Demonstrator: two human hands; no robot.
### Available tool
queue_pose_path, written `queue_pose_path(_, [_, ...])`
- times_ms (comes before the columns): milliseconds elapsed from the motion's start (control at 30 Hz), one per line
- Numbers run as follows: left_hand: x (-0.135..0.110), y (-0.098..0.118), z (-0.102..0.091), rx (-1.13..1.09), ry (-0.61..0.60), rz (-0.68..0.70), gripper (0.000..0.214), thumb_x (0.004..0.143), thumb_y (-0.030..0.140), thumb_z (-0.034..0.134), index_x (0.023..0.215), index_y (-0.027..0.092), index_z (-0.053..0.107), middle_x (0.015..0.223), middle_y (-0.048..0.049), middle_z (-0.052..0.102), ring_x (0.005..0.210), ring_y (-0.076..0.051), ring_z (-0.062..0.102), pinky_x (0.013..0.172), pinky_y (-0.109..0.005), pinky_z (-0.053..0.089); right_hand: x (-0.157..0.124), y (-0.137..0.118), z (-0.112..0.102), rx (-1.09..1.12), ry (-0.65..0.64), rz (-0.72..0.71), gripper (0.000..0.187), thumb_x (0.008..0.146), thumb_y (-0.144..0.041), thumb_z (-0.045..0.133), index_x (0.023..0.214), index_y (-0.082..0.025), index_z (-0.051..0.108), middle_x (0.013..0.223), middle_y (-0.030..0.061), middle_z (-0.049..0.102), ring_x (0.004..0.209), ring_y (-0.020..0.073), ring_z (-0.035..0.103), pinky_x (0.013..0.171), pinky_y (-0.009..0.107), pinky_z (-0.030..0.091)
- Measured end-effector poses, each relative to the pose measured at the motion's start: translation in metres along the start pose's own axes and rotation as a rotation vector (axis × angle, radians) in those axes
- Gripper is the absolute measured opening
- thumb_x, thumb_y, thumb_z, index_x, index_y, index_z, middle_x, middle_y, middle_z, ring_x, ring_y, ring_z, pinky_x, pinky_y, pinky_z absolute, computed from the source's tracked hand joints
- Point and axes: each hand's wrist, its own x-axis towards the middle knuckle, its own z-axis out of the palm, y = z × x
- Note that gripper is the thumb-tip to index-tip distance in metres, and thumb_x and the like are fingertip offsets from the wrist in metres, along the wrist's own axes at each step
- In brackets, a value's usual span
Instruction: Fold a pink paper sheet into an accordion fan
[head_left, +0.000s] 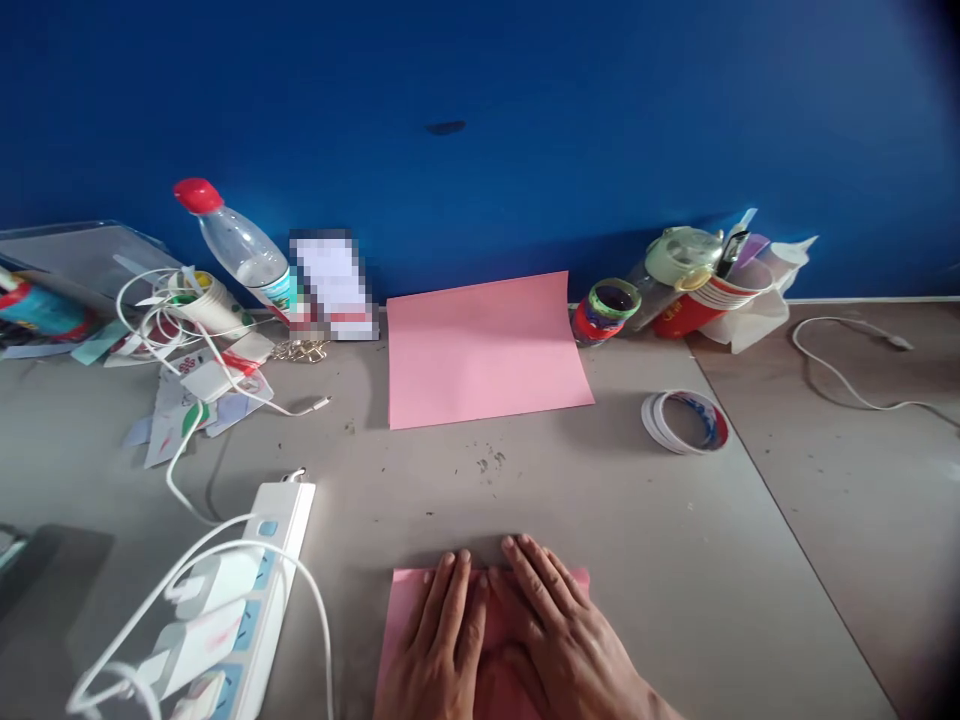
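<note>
A sheet of pink paper [390, 610] lies on the grey desk at the bottom of the view, its far edge looking folded over. My left hand [439, 635] rests flat on its left part, fingers stretched toward that far edge. Beside it my right hand [555, 625] presses flat on the right part, fingertips reaching just past the edge. Both hands are open and grip nothing. Much of the paper is hidden under them, and its near side is out of view. Farther back, a second pink sheet [480, 360] leans toward the blue wall.
At left are a white power strip [281, 590] with plugged-in chargers and looping cables, and a red-capped bottle [240, 245]. At right stand a roll of tape [652, 425], a small colourful jar [604, 310] and stacked red paper cups [697, 305]. A white cable [840, 375] lies far right.
</note>
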Motion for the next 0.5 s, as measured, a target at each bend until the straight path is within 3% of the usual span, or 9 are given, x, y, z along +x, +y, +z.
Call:
queue_pose_path(100, [-0.002,0.0,0.011,-0.033,0.04,-0.04,0.035,0.09,0.031,0.044,0.119,0.016,0.059,0.126,-0.0097,0.059,0.134,-0.022,0.037,0.114,-0.033,0.024,0.002,0.006,0.007,-0.045,0.067,-0.039,0.053,0.086,-0.039,0.05,0.133,-0.012,0.049,0.14,0.0163,0.046,0.132,0.0309,0.037,0.1,0.039,0.042])
queue_pose_path(200, [-0.005,0.002,0.019,-0.05,0.073,-0.056,0.034,0.087,0.032,0.05,0.115,0.016,0.061,0.123,-0.0106,0.061,0.133,-0.024,0.039,0.114,-0.035,0.026,0.002,0.009,0.013,-0.049,0.111,-0.034,0.049,0.088,-0.041,0.049,0.13,-0.015,0.052,0.14,0.0136,0.047,0.132,0.0292,0.039,0.107,0.038,0.033])
queue_pose_path(300, [-0.006,0.003,0.017,-0.032,0.046,-0.063,0.034,0.086,0.032,0.05,0.115,0.017,0.062,0.126,-0.0098,0.06,0.133,-0.025,0.039,0.114,-0.036,0.027,0.004,0.01,0.011,-0.006,0.107,-0.023,0.048,0.088,-0.038,0.051,0.129,-0.015,0.053,0.138,0.0133,0.049,0.13,0.0286,0.04,0.111,0.038,0.028])
queue_pose_path(500, [0.003,0.001,0.002,-0.041,-0.012,-0.04,0.037,0.089,0.034,0.044,0.117,0.015,0.06,0.125,-0.0095,0.059,0.134,-0.022,0.035,0.116,-0.032,0.02,0.007,0.007,-0.003,0.05,0.054,-0.005,0.056,0.084,-0.031,0.053,0.136,-0.01,0.046,0.143,0.0182,0.041,0.13,0.031,0.04,0.102,0.04,0.04])
